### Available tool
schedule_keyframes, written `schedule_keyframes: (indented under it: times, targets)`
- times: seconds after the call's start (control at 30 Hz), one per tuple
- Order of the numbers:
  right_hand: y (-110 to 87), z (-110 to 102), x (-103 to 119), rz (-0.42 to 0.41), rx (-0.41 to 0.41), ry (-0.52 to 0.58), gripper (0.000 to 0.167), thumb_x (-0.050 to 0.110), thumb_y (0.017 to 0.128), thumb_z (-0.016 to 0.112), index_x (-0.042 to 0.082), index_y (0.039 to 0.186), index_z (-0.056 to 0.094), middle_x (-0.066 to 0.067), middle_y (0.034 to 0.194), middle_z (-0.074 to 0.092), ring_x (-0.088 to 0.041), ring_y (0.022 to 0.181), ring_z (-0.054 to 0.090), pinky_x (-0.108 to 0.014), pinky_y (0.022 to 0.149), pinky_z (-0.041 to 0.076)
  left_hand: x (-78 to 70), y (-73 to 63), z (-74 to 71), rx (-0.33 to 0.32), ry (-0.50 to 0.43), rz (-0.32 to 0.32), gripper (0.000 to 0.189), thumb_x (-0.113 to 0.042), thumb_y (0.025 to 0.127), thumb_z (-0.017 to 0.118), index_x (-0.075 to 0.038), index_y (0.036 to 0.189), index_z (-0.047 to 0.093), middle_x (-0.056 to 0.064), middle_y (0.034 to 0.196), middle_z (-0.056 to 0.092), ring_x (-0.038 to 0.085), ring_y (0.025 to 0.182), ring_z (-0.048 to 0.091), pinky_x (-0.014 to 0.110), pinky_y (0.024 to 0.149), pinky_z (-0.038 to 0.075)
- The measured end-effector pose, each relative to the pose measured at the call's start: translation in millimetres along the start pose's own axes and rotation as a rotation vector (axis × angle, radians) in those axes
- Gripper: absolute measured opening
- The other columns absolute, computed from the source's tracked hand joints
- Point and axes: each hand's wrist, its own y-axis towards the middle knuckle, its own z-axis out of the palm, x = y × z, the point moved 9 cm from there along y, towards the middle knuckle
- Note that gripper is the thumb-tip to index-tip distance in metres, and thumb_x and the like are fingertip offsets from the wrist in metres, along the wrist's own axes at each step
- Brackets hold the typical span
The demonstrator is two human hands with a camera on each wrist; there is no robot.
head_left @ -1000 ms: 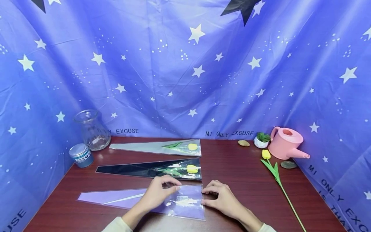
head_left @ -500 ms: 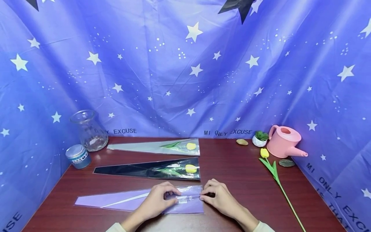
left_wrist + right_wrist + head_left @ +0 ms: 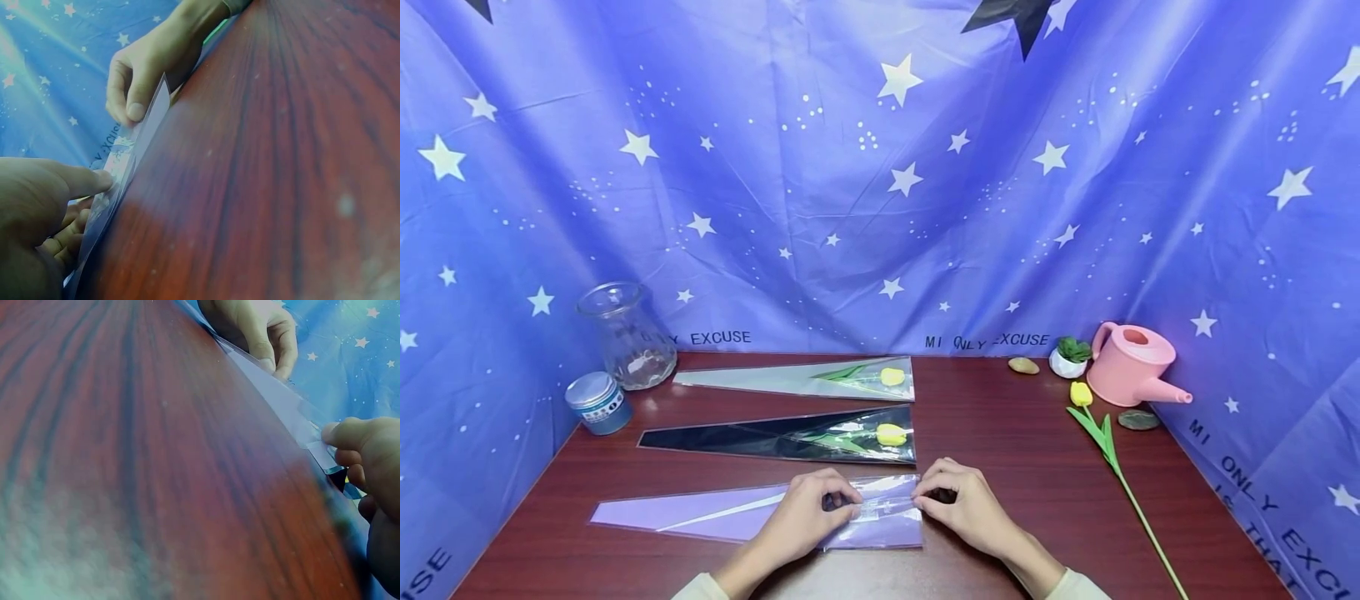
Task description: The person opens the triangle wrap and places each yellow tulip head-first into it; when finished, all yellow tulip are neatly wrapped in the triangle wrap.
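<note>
A long, tapering flower sleeve with a purple backing (image 3: 700, 512) and clear film lies on the table, its wide end to the right. My left hand (image 3: 811, 510) pinches the film near that end, beside a small whitish patch (image 3: 872, 510). At the wide edge, my right hand (image 3: 964, 502) holds the film between thumb and fingers. In the left wrist view, the left thumb (image 3: 94, 181) lies on the shiny film. The right wrist view has the right thumb (image 3: 337, 432) at the corner of the sleeve's edge.
Behind lie a black sleeve (image 3: 715, 439) and a grey one (image 3: 752, 379), each with a yellow tulip. A loose tulip (image 3: 1131, 492), pink watering can (image 3: 1127, 367), small potted plant (image 3: 1070, 358) and stones (image 3: 1138, 419) are right; a glass vase (image 3: 632, 342) and blue jar (image 3: 598, 404) left.
The left hand has shifted nearer to me along the film, and the right hand now pinches the wide edge. The sleeve's near edge has moved slightly away from me.
</note>
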Motion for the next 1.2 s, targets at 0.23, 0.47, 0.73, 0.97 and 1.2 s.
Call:
schedule_keyframes:
  times: [0.23, 0.47, 0.73, 0.97, 1.2]
  targets:
    - [2.0, -2, -2, -0.004, -0.029, 0.05, 0.011, 0.009, 0.088, 0.081, 0.02, 0.091, 0.08, 0.009, 0.087, 0.071, -0.005, 0.083, 0.064, -0.021, 0.071, 0.052, -2.7, 0.1, -2.8, -0.015, -0.002, -0.005, 0.01, -0.015, 0.084, 0.084, -0.023, 0.087, 0.081, -0.018, 0.083, 0.068, -0.008, 0.073, 0.055, 0.016, 0.065, 0.049]
    - [1.3, -5, -4, 0.035, -0.048, 0.071, 0.01, 0.011, 0.09, 0.08, 0.021, 0.092, 0.08, 0.007, 0.088, 0.071, -0.002, 0.079, 0.062, -0.021, 0.066, 0.05, -1.5, 1.5, -2.5, -0.036, -0.027, 0.012, 0.011, -0.016, 0.084, 0.084, -0.027, 0.086, 0.081, -0.018, 0.08, 0.067, -0.008, 0.07, 0.053, 0.016, 0.063, 0.047]
    - [3.5, -29, -5, 0.109, -0.085, 0.12, 0.011, 0.009, 0.092, 0.077, 0.012, 0.102, 0.08, -0.003, 0.095, 0.076, -0.003, 0.085, 0.066, -0.022, 0.072, 0.054, 7.8, 1.3, -4.0, -0.075, -0.094, 0.016, 0.015, -0.016, 0.084, 0.085, -0.03, 0.087, 0.08, -0.019, 0.077, 0.065, -0.007, 0.066, 0.053, 0.017, 0.059, 0.048]
    - [-12.9, -104, -20, 0.208, -0.23, -0.002, 0.016, 0.006, 0.089, 0.079, 0.013, 0.103, 0.08, -0.01, 0.097, 0.077, -0.002, 0.094, 0.069, -0.017, 0.082, 0.052, 8.7, 1.2, -5.6, -0.074, -0.153, 0.017, 0.014, -0.017, 0.085, 0.084, -0.029, 0.088, 0.079, -0.016, 0.079, 0.067, -0.004, 0.069, 0.057, 0.019, 0.061, 0.05]
    - [-65.5, -190, -59, 0.456, -0.367, -0.164, 0.02, 0.014, 0.091, 0.08, 0.004, 0.108, 0.078, 0.014, 0.094, 0.078, 0.012, 0.095, 0.063, -0.007, 0.081, 0.045, 10.2, 0.9, -6.3, -0.07, -0.185, 0.01, 0.013, -0.017, 0.086, 0.083, -0.03, 0.088, 0.078, -0.014, 0.08, 0.069, -0.003, 0.07, 0.058, 0.019, 0.063, 0.051]
